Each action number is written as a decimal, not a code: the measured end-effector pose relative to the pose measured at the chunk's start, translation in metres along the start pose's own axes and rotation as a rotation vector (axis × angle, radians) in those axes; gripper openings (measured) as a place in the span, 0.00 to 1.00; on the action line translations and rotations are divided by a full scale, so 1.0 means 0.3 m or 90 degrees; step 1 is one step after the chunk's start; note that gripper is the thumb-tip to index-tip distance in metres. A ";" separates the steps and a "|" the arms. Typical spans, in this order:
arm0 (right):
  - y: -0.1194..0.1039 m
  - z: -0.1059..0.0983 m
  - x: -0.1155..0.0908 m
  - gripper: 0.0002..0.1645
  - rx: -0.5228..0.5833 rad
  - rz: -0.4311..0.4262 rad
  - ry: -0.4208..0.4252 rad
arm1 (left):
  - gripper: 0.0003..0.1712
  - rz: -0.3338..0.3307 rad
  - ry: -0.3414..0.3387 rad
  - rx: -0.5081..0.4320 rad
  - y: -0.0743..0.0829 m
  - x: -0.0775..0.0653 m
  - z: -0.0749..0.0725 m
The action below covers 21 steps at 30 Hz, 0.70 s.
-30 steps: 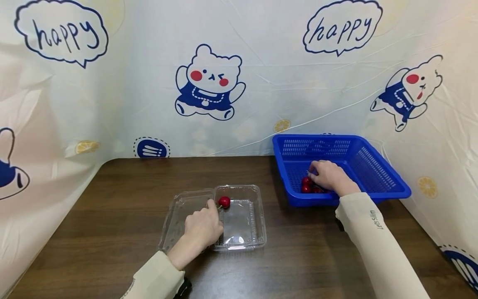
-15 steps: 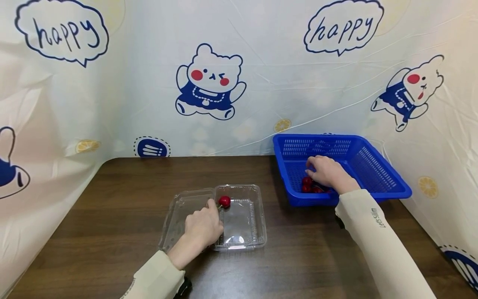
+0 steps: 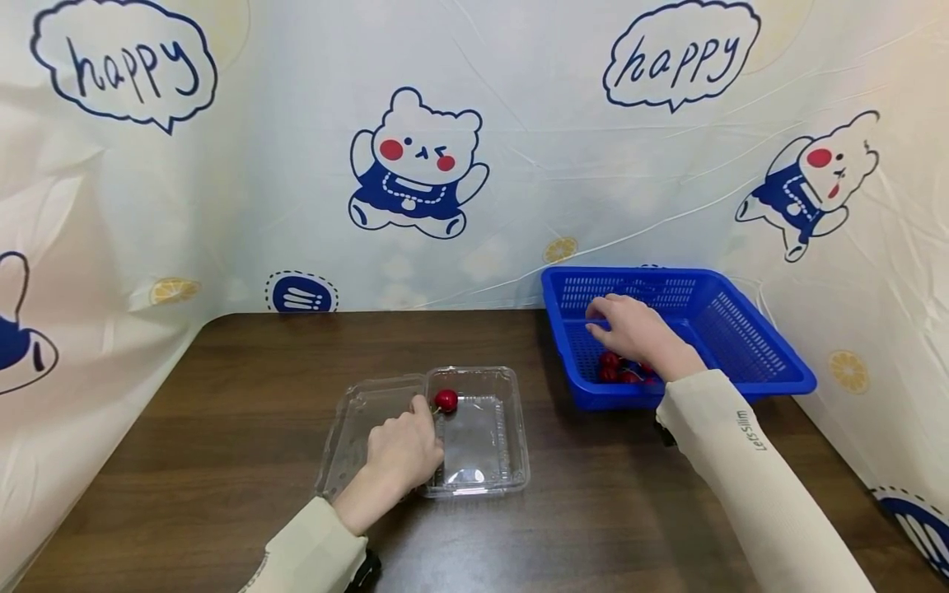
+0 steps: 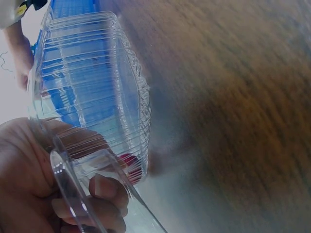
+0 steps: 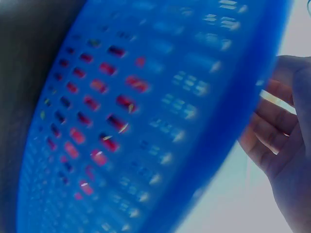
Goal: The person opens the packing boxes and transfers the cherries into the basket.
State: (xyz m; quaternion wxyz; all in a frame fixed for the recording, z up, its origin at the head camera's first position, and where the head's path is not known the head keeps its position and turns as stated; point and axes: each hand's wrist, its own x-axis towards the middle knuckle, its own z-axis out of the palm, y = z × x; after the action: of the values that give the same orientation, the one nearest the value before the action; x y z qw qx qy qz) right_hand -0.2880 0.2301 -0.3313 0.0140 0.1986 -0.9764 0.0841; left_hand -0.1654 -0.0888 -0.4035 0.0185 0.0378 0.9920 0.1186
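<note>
My left hand (image 3: 404, 449) grips a clear plastic clamshell box (image 3: 478, 441) near the hinge, its lid folded out to the left. In the left wrist view, curled fingers (image 4: 109, 194) show through the plastic. One red cherry (image 3: 446, 401) lies in the box's far left corner, close to my left index finger. My right hand (image 3: 638, 329) hovers over the blue basket (image 3: 741, 329), thumb and index finger apart, with nothing visible between them. Several cherries (image 3: 610, 371) lie below it. The basket wall hides the right fingertips in the right wrist view.
The box and basket stand apart on a brown wooden table (image 3: 222, 428), the basket at the far right. A printed sheet (image 3: 519, 165) hangs behind and along both sides of the table.
My right hand has risen off the cherries and moved left and away, uncovering more of them. The thumb and index finger have spread. My left hand and the box stay still.
</note>
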 end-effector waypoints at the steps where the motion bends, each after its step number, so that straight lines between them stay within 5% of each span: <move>1: -0.009 -0.003 0.003 0.18 0.000 -0.005 0.004 | 0.20 0.000 0.000 0.000 0.000 0.000 0.000; 21: -0.164 -0.017 0.042 0.15 -0.015 -0.101 0.047 | 0.20 -0.007 -0.012 -0.001 0.002 0.001 -0.003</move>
State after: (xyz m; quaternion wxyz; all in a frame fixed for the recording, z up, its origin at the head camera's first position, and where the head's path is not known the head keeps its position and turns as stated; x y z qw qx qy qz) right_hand -0.2804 0.1815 -0.3176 0.0586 0.2716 -0.9574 0.0783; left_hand -0.1656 -0.0886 -0.4024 0.0287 0.0334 0.9919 0.1190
